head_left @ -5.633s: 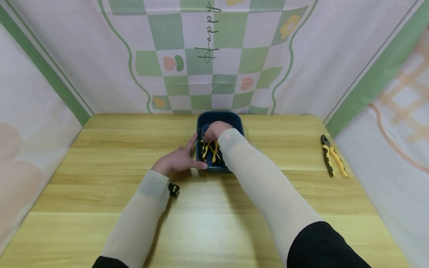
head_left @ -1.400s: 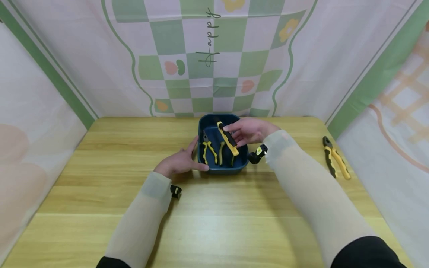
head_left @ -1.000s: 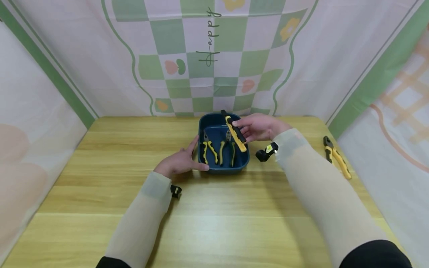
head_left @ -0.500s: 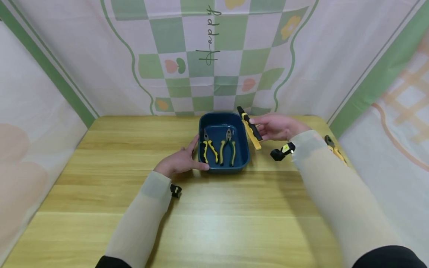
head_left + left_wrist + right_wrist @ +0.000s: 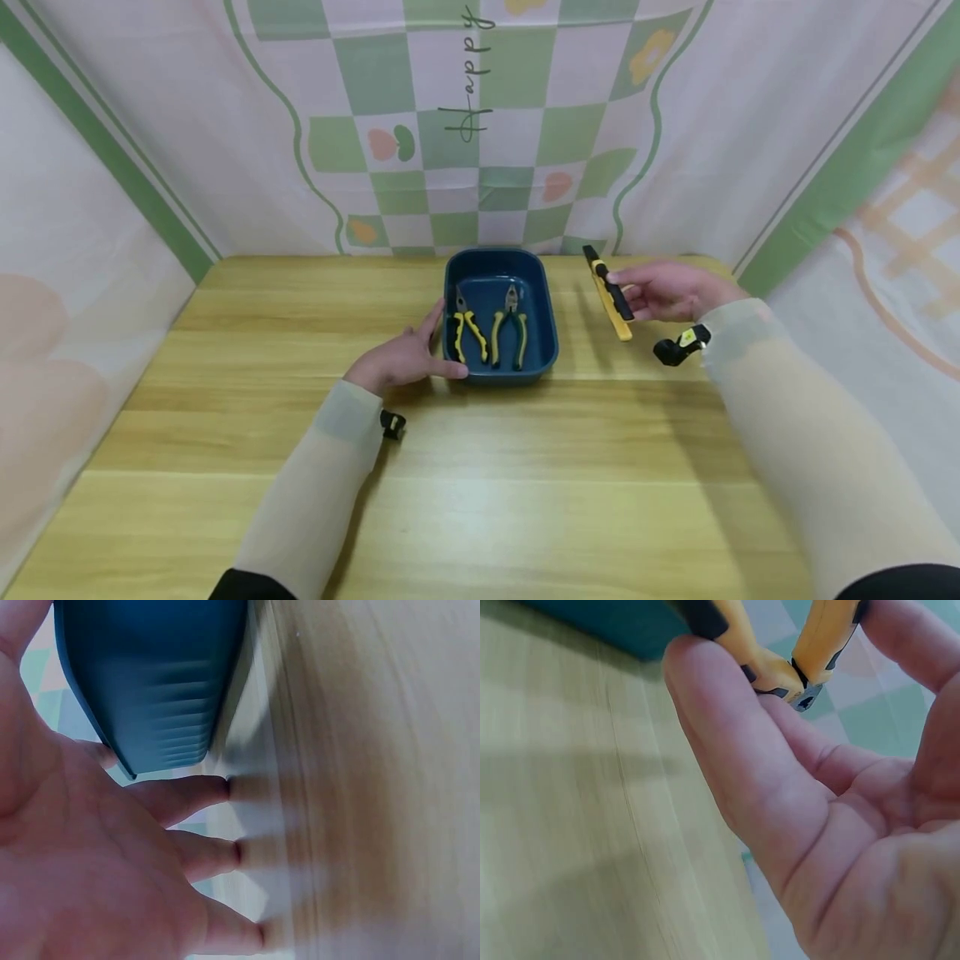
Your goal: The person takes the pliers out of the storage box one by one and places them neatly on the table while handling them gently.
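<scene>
My right hand (image 5: pixel 671 290) pinches pliers with yellow-and-black handles (image 5: pixel 611 293) in the air, right of the dark blue bin (image 5: pixel 500 377). In the right wrist view, the thumb and fingers bear on the two spread handles of these pliers (image 5: pixel 774 673). My left hand (image 5: pixel 401 358) is at the bin's left side, its thumb by the front corner of the rim. Its other fingers extend straight toward the tabletop in the left wrist view. Inside the bin lie black-and-yellow pliers (image 5: pixel 462 311) on the left and green-and-yellow pliers (image 5: pixel 512 312) to their right.
The wooden table (image 5: pixel 465 483) runs back to a hanging cloth (image 5: pixel 450 192) with green checks, and more cloth hangs at both sides. A small black camera (image 5: pixel 681 345) sticks out from the right wrist, another (image 5: pixel 392 424) from the left.
My right hand was reaching into the bin; it has lifted pliers out and carried them rightward past the rim. The pliers at the table's right edge are now hidden behind my right arm. Left hand stays put.
</scene>
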A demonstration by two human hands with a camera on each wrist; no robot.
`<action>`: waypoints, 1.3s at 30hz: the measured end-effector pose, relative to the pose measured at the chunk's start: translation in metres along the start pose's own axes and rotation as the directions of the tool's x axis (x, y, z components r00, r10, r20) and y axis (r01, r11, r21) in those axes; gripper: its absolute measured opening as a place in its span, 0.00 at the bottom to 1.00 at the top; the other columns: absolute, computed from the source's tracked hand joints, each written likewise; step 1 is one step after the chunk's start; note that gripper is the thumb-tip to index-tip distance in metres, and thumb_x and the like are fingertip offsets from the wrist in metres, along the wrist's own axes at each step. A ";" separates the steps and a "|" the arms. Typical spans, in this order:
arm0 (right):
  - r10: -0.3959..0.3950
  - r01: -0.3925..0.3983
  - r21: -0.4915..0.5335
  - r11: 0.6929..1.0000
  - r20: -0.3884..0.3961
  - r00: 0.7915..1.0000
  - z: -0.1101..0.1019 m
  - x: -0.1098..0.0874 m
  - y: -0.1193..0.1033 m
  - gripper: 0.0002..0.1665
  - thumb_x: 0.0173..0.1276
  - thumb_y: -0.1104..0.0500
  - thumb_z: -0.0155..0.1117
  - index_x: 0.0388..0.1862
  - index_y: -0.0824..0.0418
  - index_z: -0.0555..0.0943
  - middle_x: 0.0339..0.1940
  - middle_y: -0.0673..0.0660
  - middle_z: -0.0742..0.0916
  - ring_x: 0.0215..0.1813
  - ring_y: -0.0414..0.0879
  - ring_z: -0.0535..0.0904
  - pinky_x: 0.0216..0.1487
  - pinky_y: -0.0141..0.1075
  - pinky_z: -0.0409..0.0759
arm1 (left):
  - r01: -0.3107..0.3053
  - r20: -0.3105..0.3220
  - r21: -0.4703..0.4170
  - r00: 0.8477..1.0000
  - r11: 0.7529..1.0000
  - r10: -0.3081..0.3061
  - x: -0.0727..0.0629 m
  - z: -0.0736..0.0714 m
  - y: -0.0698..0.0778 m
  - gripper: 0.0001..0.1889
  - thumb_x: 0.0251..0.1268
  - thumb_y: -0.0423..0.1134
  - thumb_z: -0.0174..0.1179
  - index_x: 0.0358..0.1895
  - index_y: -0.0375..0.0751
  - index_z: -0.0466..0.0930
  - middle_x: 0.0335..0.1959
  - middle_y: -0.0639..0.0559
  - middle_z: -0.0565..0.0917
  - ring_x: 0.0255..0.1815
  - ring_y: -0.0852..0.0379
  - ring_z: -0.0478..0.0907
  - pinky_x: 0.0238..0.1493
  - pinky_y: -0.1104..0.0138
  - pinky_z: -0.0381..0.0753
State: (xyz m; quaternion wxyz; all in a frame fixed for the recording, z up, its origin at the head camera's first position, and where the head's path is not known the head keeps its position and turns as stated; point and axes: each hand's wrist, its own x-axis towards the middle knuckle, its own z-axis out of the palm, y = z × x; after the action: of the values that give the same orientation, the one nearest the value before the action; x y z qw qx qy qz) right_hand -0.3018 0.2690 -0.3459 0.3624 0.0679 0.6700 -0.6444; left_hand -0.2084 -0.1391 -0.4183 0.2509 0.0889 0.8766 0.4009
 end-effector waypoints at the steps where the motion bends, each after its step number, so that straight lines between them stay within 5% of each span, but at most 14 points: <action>1: 0.001 -0.001 0.010 1.000 -0.006 1.000 -0.004 -0.001 0.001 0.08 0.75 0.59 0.62 0.46 0.62 0.79 0.35 0.59 0.84 0.36 0.50 0.83 0.41 0.42 0.84 | 0.002 -0.001 0.004 1.000 1.000 -0.002 0.000 0.000 0.000 0.64 0.53 0.64 0.71 0.76 0.78 0.22 0.81 0.57 0.41 0.79 0.41 0.30 0.71 0.38 0.40; 8: -0.001 0.001 0.028 1.000 0.000 1.000 -0.025 -0.009 0.005 0.06 0.76 0.59 0.61 0.43 0.62 0.81 0.34 0.59 0.84 0.36 0.49 0.83 0.43 0.43 0.84 | 0.006 -0.003 0.001 1.000 1.000 -0.006 0.002 0.000 -0.001 0.64 0.53 0.64 0.71 0.76 0.78 0.23 0.81 0.56 0.41 0.79 0.41 0.30 0.71 0.39 0.39; 15: 0.004 -0.001 0.036 0.999 -0.073 0.997 -0.037 -0.016 0.005 0.06 0.75 0.59 0.61 0.42 0.62 0.81 0.35 0.59 0.84 0.37 0.50 0.83 0.44 0.44 0.84 | 0.002 -0.003 0.024 1.000 1.000 -0.002 0.003 -0.001 -0.001 0.64 0.52 0.65 0.71 0.76 0.78 0.22 0.81 0.56 0.41 0.79 0.41 0.30 0.71 0.39 0.40; 39: 0.097 -0.113 -0.108 0.988 -0.137 0.986 -0.090 -0.037 0.030 0.07 0.76 0.58 0.60 0.41 0.61 0.81 0.40 0.60 0.82 0.40 0.50 0.82 0.48 0.42 0.83 | 0.010 0.001 -0.034 1.000 0.999 -0.010 0.004 0.001 -0.002 0.64 0.52 0.62 0.72 0.76 0.79 0.24 0.81 0.57 0.40 0.79 0.41 0.28 0.71 0.38 0.38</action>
State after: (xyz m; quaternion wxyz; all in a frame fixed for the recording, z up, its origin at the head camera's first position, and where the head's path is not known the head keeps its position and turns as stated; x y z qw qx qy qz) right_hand -0.2939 0.3695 -0.3573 0.3542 0.1245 0.7240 -0.5786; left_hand -0.2109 -0.1388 -0.4218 0.2549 0.0803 0.8699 0.4146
